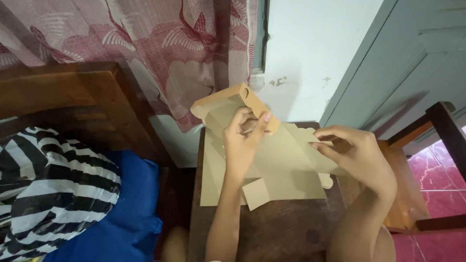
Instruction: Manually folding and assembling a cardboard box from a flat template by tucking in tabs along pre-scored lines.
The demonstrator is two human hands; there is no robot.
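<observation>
A flat brown cardboard box blank (284, 162) lies partly folded on a small dark wooden table (286, 230). Its far side is raised into a wall with a round cut-out (242, 94). My left hand (242, 140) pinches that raised wall near its right end, thumb on the outer face. My right hand (357, 153) grips a folded flap at the blank's right edge, fingers curled over it. A loose tab (256, 193) of the blank sticks out toward me, under my left forearm.
A dark wooden chair (73, 104) with a blue cushion (131, 213) and a black-and-white striped cloth (53, 189) stands at left. A pink patterned curtain (160, 43) hangs behind. A pale wall, a grey door (412, 58) and a wooden stool (417, 184) are at right.
</observation>
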